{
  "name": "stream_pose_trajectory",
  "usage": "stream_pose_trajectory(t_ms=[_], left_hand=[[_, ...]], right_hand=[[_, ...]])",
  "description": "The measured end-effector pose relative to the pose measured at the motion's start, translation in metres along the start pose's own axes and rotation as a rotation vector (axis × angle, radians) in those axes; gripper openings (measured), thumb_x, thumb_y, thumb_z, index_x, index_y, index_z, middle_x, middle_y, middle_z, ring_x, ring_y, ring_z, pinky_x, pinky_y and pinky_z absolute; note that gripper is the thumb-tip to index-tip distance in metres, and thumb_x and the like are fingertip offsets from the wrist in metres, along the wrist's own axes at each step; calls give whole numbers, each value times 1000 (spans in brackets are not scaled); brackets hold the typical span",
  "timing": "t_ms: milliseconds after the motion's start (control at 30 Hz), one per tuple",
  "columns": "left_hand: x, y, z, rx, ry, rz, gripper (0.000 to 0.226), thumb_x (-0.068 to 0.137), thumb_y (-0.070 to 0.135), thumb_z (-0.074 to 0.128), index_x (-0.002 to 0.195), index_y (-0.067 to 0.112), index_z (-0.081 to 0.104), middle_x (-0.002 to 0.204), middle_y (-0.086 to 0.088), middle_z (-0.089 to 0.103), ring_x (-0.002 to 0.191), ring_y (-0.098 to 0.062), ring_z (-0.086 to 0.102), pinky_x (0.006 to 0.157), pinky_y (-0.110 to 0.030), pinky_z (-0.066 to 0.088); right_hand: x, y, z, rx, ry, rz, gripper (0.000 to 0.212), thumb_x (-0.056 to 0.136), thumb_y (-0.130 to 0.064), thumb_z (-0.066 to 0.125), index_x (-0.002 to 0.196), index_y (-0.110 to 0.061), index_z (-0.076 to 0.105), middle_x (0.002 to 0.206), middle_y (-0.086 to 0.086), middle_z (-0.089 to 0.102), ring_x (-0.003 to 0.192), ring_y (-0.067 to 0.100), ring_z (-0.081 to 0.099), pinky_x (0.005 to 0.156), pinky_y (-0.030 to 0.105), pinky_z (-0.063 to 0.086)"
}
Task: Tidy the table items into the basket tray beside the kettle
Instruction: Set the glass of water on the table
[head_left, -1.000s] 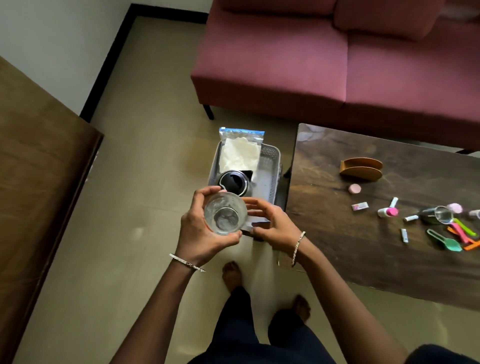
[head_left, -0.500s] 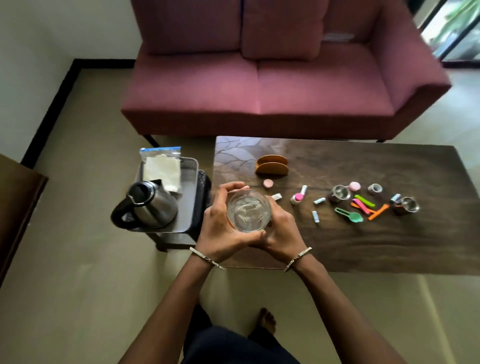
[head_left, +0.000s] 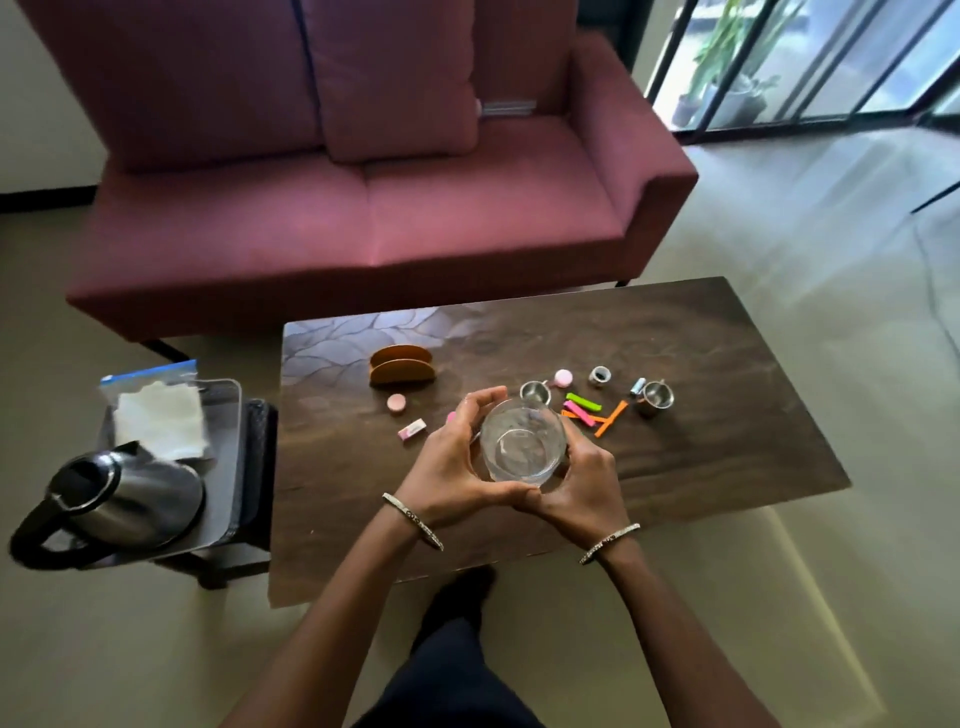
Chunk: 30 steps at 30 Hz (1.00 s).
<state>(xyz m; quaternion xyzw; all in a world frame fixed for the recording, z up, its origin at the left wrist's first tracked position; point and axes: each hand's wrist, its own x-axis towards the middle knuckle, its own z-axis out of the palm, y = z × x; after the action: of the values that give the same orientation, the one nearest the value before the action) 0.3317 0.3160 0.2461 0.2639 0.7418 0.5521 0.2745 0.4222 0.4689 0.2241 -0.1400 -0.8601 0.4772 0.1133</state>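
Curled fingers of left hand (head_left: 447, 467) and right hand (head_left: 582, 483) clasp round clear glass (head_left: 521, 448).

Bare forearms (head_left: 332, 613), a thin silver bangle (head_left: 413, 521) on each wrist, dark trousers (head_left: 452, 675)

I am looking down on a maroon fabric two-seat sofa (head_left: 363, 218) filling the upper left of the frame, backing onto a white wall (head_left: 31, 104) with black skirting (head_left: 41, 201). A dark rectangular wooden coffee table (head_left: 701, 467) is sitting at centre on a glossy beige floor (head_left: 831, 234). Daylight is coming through black-framed glass doors (head_left: 805, 62) at upper right and glaring off the floor.
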Motion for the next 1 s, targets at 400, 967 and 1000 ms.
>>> stream_pose_trajectory(t_ms=[400, 967, 1000], left_hand=[[145, -12, 53, -31, -2, -69, 84, 63, 24, 91, 134, 19, 47, 127, 8, 61, 117, 3, 58, 95, -13, 46], [362, -109, 79, -13, 128, -209, 85, 59, 4, 91, 133, 12, 50, 126, 3, 62, 116, -8, 61, 102, -24, 48], [371, -119, 81, -15, 138, -222, 84, 58, 4, 91, 132, 13, 51, 126, 4, 62, 116, -7, 61, 102, -22, 48]], right_hand=[[109, 84, -65, 40, 64, 114, 80, 55, -56, 86, 122, -20, 62, 107, -12, 71, 99, -2, 67, 85, 14, 52], [307, 251, -51, -95, -107, 214, 82, 54, -27, 97, 124, -16, 58, 112, -5, 70, 101, 15, 68, 88, 22, 49], [314, 263, -46, -98, -111, 215, 81, 54, -26, 97, 124, -16, 58, 112, -4, 70, 100, 16, 68, 88, 19, 48]])
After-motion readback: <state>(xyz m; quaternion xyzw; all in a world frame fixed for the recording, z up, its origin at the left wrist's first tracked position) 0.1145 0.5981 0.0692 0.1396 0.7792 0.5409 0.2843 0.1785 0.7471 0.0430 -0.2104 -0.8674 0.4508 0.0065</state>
